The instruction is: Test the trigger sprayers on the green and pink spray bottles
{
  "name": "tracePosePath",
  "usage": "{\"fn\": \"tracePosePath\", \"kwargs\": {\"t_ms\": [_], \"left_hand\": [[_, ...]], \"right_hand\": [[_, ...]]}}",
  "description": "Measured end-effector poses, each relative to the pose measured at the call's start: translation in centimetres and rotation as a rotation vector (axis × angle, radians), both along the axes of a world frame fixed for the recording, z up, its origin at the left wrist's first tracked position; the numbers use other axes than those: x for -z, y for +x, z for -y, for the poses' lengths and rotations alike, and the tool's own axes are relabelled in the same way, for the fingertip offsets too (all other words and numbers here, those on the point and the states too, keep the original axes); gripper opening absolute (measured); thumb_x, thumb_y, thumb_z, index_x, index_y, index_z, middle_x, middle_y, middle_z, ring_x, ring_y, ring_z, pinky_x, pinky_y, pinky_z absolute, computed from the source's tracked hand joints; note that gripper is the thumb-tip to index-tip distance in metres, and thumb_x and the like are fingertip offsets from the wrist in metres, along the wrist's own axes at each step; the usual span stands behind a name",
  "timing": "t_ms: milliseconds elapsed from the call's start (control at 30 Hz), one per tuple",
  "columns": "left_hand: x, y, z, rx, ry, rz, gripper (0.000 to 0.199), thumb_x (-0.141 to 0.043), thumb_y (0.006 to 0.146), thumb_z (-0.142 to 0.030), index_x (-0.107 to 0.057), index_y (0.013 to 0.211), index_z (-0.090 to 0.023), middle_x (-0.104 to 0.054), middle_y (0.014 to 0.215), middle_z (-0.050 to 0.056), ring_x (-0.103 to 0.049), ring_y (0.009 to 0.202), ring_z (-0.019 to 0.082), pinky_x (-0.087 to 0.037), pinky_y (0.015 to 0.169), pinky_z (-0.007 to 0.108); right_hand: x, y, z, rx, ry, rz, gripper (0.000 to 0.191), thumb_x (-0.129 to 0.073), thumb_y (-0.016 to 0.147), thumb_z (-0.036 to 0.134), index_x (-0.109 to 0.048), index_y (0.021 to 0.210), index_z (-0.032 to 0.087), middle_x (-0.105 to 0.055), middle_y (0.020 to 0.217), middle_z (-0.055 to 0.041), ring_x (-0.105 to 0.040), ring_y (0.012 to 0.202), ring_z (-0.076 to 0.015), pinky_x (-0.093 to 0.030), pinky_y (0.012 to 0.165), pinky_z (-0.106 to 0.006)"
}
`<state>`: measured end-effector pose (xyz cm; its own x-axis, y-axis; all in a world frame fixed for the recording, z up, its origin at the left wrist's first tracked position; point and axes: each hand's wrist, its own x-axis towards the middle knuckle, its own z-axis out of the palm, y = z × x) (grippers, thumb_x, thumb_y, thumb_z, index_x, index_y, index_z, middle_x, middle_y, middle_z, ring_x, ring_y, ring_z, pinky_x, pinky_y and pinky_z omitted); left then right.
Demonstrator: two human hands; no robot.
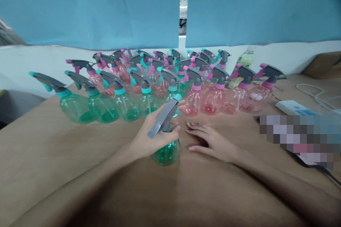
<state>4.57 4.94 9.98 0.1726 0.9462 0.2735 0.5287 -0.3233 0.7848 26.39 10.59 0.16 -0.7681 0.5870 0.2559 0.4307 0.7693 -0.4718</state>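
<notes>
Left hand (pixel 147 142) grips green spray bottle (pixel 166 155) round the neck; right hand (pixel 211 139) open, empty. Positioning step, apparently; next move wants steady hold.

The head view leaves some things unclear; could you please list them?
Head view:
Held green bottle: upper body partly hidden by left hand.
Rear bottles: lower parts mostly hidden by front row.
Item at right: identity hidden by pixelation.
Left forearm: cut off by bottom edge.

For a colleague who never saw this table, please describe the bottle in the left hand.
On the brown table, find the rows of spray bottles. In front of them is a green bottle with a grey head. Unlike its neighbours, it is gripped by the left hand.
</notes>
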Motion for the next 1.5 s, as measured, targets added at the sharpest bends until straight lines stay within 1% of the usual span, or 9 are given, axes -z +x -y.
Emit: {"fn": "tracePosePath", "kwargs": {"t_ms": [233, 367, 533, 767, 833, 967, 1200, 1333, 1500], "left_hand": [[-0.17, 0.03, 0.17, 0.007, -0.019, 0.023, 0.060, -0.055, 0.070, -0.010, -0.049, 0.127, -0.027, -0.067, 0.095, 0.003, -0.062, 0.071, 0.016, -0.051, 0.063, 0.027], [-0.20, 0.12, 0.11, 0.018, 0.004, 0.046, 0.058, -0.053, 0.067, -0.007, -0.052, 0.121, -0.028, -0.066, 0.099, 0.003, -0.061, 0.075, 0.017, -0.050, 0.066, 0.028], [-0.14, -0.01, 0.05, 0.003, -0.024, 0.023, 0.055, -0.051, 0.067, -0.009, -0.052, 0.119, -0.027, -0.063, 0.078, -0.001, -0.055, 0.060, 0.016, -0.045, 0.055, 0.027], [0.10, -0.20, 0.05, -0.023, 0.051, -0.005, 0.055, -0.053, 0.066, -0.008, -0.054, 0.116, -0.029, -0.061, 0.082, -0.001, -0.060, 0.075, 0.018, -0.048, 0.067, 0.028], [0.08, -0.15, 0.10, -0.020, 0.069, -0.023, 0.055, -0.052, 0.066, -0.008, -0.053, 0.117, -0.030, -0.061, 0.084, -0.001, -0.059, 0.070, 0.016, -0.048, 0.068, 0.028], [-0.11, 0.01, 0.22, -0.064, 0.088, -0.087, 0.051, -0.052, 0.069, -0.011, -0.053, 0.116, -0.030, -0.059, 0.077, -0.003, -0.052, 0.055, 0.014, -0.044, 0.058, 0.027], [-0.36, 0.05, 0.29, -0.096, 0.131, -0.122, 0.035, -0.053, 0.065, -0.010, -0.056, 0.095, -0.026, -0.057, 0.071, -0.003, -0.051, 0.058, 0.015, -0.040, 0.056, 0.027], [-0.46, 0.06, 0.33, -0.070, 0.122, -0.122, 0.037, -0.052, 0.065, -0.009, -0.056, 0.097, -0.027, -0.063, 0.082, -0.002, -0.054, 0.060, 0.015, -0.045, 0.061, 0.027], [-0.41, 0.03, 0.20, -0.019, 0.126, -0.053, 0.036, -0.052, 0.065, -0.008, -0.053, 0.096, -0.026, -0.064, 0.095, 0.000, -0.060, 0.075, 0.017, -0.048, 0.071, 0.028]], "right_hand": [[-0.20, -0.06, 0.02, 0.001, -0.002, 0.020, 0.059, -0.051, 0.084, 0.056, -0.047, 0.134, 0.024, -0.045, 0.142, -0.0075, -0.037, 0.133, -0.0255, -0.033, 0.108, -0.047], [-0.24, -0.05, 0.03, 0.002, -0.006, 0.027, 0.060, -0.051, 0.084, 0.057, -0.047, 0.134, 0.022, -0.045, 0.142, -0.0080, -0.037, 0.133, -0.0250, -0.033, 0.108, -0.047], [-0.14, -0.02, 0.00, -0.003, -0.009, 0.002, 0.059, -0.052, 0.084, 0.055, -0.045, 0.135, 0.025, -0.045, 0.141, -0.0075, -0.038, 0.132, -0.0258, -0.034, 0.107, -0.049], [-0.15, 0.01, 0.04, 0.004, -0.011, 0.003, 0.059, -0.052, 0.084, 0.055, -0.046, 0.135, 0.025, -0.044, 0.142, -0.0081, -0.038, 0.132, -0.0267, -0.034, 0.107, -0.049], [-0.18, 0.01, 0.06, 0.003, -0.014, -0.007, 0.058, -0.053, 0.084, 0.055, -0.046, 0.135, 0.026, -0.044, 0.142, -0.0083, -0.038, 0.132, -0.0272, -0.034, 0.106, -0.050], [-0.16, 0.01, 0.03, -0.002, -0.012, -0.003, 0.058, -0.053, 0.084, 0.055, -0.046, 0.134, 0.026, -0.045, 0.142, -0.0080, -0.038, 0.132, -0.0267, -0.034, 0.107, -0.049], [-0.13, 0.01, 0.02, -0.001, 0.011, 0.014, 0.059, -0.052, 0.084, 0.056, -0.048, 0.133, 0.023, -0.044, 0.142, -0.0085, -0.038, 0.132, -0.0246, -0.033, 0.108, -0.047], [-0.15, 0.00, 0.07, 0.004, 0.004, -0.008, 0.058, -0.053, 0.084, 0.055, -0.048, 0.133, 0.025, -0.045, 0.141, -0.0074, -0.038, 0.132, -0.0256, -0.034, 0.107, -0.048], [-0.14, -0.01, 0.09, 0.003, 0.011, -0.010, 0.057, -0.053, 0.084, 0.055, -0.048, 0.133, 0.026, -0.045, 0.141, -0.0073, -0.039, 0.131, -0.0265, -0.034, 0.107, -0.049]]}}
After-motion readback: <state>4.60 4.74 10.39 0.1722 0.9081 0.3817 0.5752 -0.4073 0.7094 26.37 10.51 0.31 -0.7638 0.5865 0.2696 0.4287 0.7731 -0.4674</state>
